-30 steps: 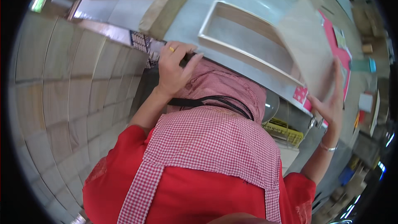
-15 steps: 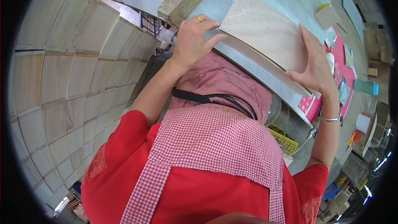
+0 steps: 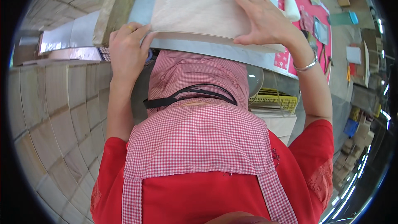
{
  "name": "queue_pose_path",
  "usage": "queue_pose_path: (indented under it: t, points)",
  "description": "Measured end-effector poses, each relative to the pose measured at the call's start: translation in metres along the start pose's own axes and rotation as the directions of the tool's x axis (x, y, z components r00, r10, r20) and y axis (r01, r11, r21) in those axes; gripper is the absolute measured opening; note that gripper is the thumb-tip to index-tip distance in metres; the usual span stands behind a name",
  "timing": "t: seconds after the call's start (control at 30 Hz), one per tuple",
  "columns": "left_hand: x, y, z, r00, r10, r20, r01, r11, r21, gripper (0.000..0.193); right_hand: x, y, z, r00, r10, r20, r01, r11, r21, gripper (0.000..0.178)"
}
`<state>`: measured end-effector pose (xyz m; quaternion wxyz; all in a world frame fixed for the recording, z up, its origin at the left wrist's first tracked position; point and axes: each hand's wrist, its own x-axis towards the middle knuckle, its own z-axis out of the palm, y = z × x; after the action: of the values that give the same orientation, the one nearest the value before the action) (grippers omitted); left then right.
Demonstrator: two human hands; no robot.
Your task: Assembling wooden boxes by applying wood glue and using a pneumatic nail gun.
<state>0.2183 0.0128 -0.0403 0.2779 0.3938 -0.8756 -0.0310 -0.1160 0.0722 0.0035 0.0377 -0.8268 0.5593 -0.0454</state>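
Note:
A pale, flat-topped wooden piece, shaped like a shallow box or thick board, lies across the light blue-grey worktable in front of me. My left hand pinches its near left corner, thumb and fingers close together. Over the right end spreads my right hand, fingers at the far edge and thumb at the near edge, gripping it across its width. A narrow side face shows along the near edge. What lies under the piece is hidden.
Left of the piece stands a brown wrapped block. Stacked wooden blocks or boxes fill the left side. On the right, a pink sheet carries a white bottle with a red tip. Below the table is a yellow basket.
My view has turned, so the table edge now runs more level. The wooden piece shows further left, less slanted. Both hands keep their places at its two ends.

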Motion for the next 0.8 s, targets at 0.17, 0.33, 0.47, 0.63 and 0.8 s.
queue_pose_path:
  t: [0.17,0.33,0.47,0.63,0.8]
  points:
    - [0.0,0.001,-0.003,1.0,0.002,0.016,-0.002,1.0,-0.005,0.02,-0.002,-0.002,0.003,1.0,-0.011,0.017,0.011,1.0,-0.021,0.105]
    - [0.004,0.006,-0.007,0.998,-0.02,0.054,0.019,1.0,0.014,0.019,-0.002,0.0,0.008,1.0,-0.012,0.02,0.013,0.999,-0.042,0.106]
    - [0.006,0.004,-0.008,0.996,-0.026,0.08,0.027,1.0,-0.009,0.018,-0.002,0.0,0.005,0.999,-0.009,0.047,0.01,1.0,-0.023,0.108]
    - [0.005,0.003,-0.007,0.996,-0.022,0.082,0.023,1.0,-0.009,0.018,-0.026,0.007,0.004,0.967,0.112,-0.227,-0.101,0.993,0.059,0.082]
    - [0.002,0.0,-0.008,0.99,-0.082,0.11,0.087,0.995,-0.04,0.017,-0.114,0.011,-0.001,0.689,0.604,-0.402,-0.429,0.786,0.446,0.016]
